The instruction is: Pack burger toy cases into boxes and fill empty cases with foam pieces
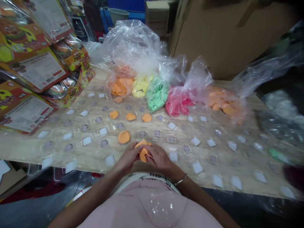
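Observation:
Soft orange foam-like pieces (143, 154) are bunched between my two hands, just above the table's front edge. My left hand (130, 155) closes on them from the left, and my right hand (159, 157) grips them from the right; the fingertips are partly hidden. A round orange piece (123, 137) lies a little beyond my left hand. Farther back are more orange pieces in a row, among them one piece (130, 117) with an uneven edge. Small clear plastic trays, some holding white squares (173, 156), surround both hands.
Clear bags hold orange pieces (122, 86), yellow pieces (140, 86), green pieces (156, 95) and pink pieces (177, 101) along the back. Burger-printed packages (35, 71) are stacked at the left. A large cardboard box (228, 41) stands behind the wooden table (16, 147).

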